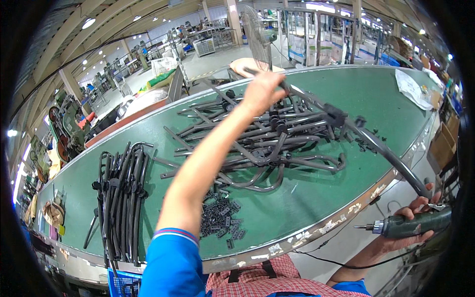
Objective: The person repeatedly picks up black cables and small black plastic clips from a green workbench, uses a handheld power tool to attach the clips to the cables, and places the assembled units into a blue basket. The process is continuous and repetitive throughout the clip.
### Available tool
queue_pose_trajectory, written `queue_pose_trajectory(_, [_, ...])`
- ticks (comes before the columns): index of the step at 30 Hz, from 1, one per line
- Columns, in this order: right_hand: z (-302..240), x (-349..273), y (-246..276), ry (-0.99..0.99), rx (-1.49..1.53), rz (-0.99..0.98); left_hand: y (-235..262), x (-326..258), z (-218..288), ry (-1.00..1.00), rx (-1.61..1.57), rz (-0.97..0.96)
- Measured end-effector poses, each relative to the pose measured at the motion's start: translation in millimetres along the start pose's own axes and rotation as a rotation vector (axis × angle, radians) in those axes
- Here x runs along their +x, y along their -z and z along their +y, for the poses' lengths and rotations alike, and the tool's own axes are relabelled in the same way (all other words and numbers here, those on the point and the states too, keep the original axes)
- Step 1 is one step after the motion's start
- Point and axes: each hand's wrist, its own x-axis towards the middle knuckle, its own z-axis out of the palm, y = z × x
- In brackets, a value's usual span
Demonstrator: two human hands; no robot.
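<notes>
**Left hand up on tube, right on driver**

Left hand stretched far forward, fist closed round long black tube lifted over green table. Right hand low by table edge, gripping driver, bit pointing left.

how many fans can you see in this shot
1: a pedestal fan stands on the floor beyond the green table, behind the raised left hand. Others may be hidden farther back.
</notes>
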Motion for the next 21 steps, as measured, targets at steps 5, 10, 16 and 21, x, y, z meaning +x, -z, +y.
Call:
queue_pose_trajectory(5, [-15, -15, 45, -0.099, -0.035, 0.240, 140, -57, 63, -0.057, 0.157, -0.277])
queue_pose_trajectory(10, [50, -51, 40, -0.535, -0.277, 0.485, 195, -251, 193, 0.596, -0.091, -0.494])
queue_pose_trajectory(16, [103, -108, -4, -1.066, -0.402, 0.518, 168, -331, 245, 1.089, -0.236, -0.565])
queue_pose_trajectory(21, [156, -145, -20, -1.112, -0.106, 0.450, 143, -338, 219, 1.107, -0.411, -0.661])
